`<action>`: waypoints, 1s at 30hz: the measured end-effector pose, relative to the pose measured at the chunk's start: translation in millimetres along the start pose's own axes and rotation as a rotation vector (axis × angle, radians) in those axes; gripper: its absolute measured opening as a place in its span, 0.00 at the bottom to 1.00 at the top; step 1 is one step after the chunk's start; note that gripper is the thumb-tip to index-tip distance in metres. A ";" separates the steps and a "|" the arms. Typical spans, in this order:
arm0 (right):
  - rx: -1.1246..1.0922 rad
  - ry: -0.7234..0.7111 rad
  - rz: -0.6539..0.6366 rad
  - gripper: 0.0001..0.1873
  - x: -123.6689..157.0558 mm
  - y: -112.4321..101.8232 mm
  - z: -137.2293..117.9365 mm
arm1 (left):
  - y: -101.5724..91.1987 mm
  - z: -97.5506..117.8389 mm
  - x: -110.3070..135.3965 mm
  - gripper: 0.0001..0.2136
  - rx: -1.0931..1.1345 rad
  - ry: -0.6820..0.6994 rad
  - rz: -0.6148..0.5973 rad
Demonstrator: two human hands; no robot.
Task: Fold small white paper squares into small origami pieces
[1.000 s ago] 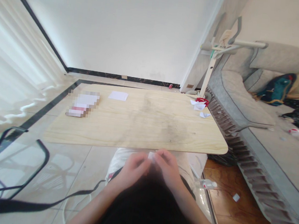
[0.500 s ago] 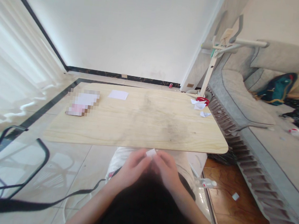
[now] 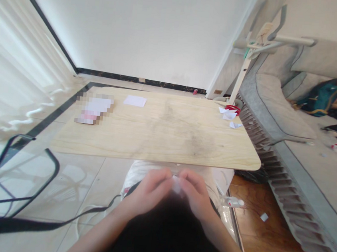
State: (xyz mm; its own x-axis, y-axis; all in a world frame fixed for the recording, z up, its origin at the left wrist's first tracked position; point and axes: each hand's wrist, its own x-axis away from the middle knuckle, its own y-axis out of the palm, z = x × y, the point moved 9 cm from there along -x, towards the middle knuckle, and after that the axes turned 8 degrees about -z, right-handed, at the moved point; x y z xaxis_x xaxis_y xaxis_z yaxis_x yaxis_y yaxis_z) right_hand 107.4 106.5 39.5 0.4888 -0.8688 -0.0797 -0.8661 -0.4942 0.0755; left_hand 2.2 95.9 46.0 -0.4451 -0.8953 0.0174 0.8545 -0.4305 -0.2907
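Note:
A small piece of folded white paper (image 3: pixel 177 184) is pinched between my two hands, close to my body and just below the near edge of the wooden table (image 3: pixel 155 140). My left hand (image 3: pixel 156 184) grips its left side with curled fingers. On the other side, my right hand (image 3: pixel 194 187) holds it the same way. Fingers cover much of the paper, so its exact shape is hard to make out. Several folded white paper pieces (image 3: pixel 230 115) lie at the table's far right corner, beside a red item (image 3: pixel 233 108).
Flat white sheets (image 3: pixel 135 101) and a blurred-out item (image 3: pixel 96 108) rest on the table's left half. A dark metal frame (image 3: pixel 52 170) stands at left. A grey sofa (image 3: pixel 296 115) with a backpack (image 3: pixel 322 96) and a seated person is at right. A plastic bottle (image 3: pixel 234 202) lies below.
The paper has sunk lower between my hands, and more of it is covered by my fingers. My hands have shifted slightly right. The view has tilted a little.

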 end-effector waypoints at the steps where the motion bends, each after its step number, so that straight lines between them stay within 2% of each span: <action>1: -0.012 0.006 -0.020 0.15 0.3 2.2 -0.5 | -0.5 0.7 0.7 0.15 0.026 0.002 0.002; 13: -0.099 -0.054 -0.111 0.14 4.1 14.7 -13.9 | 5.6 -5.4 3.4 0.16 0.386 -0.023 -0.036; 24: 0.163 -0.102 -0.092 0.12 4.4 11.6 -25.1 | -7.2 9.6 2.0 0.12 0.119 0.052 0.052; 30: 0.288 -0.131 -0.077 0.10 5.9 13.8 -27.1 | -7.6 7.3 2.7 0.14 0.067 0.058 0.076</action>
State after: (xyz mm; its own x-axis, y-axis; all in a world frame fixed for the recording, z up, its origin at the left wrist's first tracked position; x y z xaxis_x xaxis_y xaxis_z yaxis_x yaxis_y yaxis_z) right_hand 101.2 93.7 67.0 0.5529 -0.8083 -0.2024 -0.8301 -0.5131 -0.2184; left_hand -3.6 96.0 55.2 -0.3916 -0.9183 -0.0581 0.9014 -0.3702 -0.2246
